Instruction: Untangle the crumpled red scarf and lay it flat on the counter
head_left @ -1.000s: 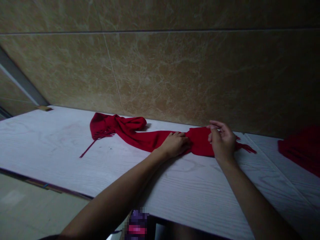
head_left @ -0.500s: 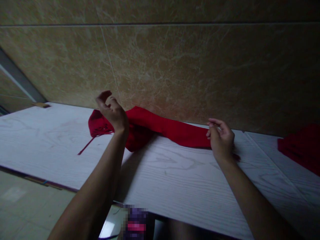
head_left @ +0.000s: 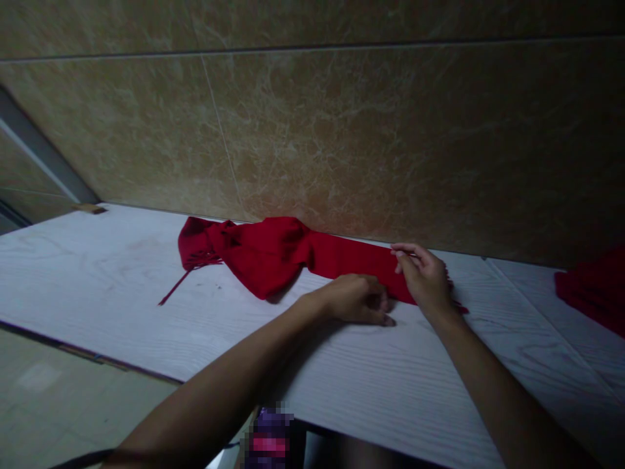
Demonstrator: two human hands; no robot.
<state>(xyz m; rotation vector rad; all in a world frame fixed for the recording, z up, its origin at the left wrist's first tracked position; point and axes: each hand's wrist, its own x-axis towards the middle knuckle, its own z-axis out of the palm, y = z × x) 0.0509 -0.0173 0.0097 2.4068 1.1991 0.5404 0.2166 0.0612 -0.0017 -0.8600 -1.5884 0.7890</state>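
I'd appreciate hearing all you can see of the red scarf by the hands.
The red scarf looks like cloth, fringed at both ends, one strand trailing at left. It lies on the pale table by the wall, bunched at left, flatter at right. The left hand is at its near edge, the right hand over its right end; contact is unclear.

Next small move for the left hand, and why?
I'd probably bring the left hand over to the bunched part of the fringed red cloth and smooth it: folds are piled there, while the stretch running to the right hand lies fairly flat.
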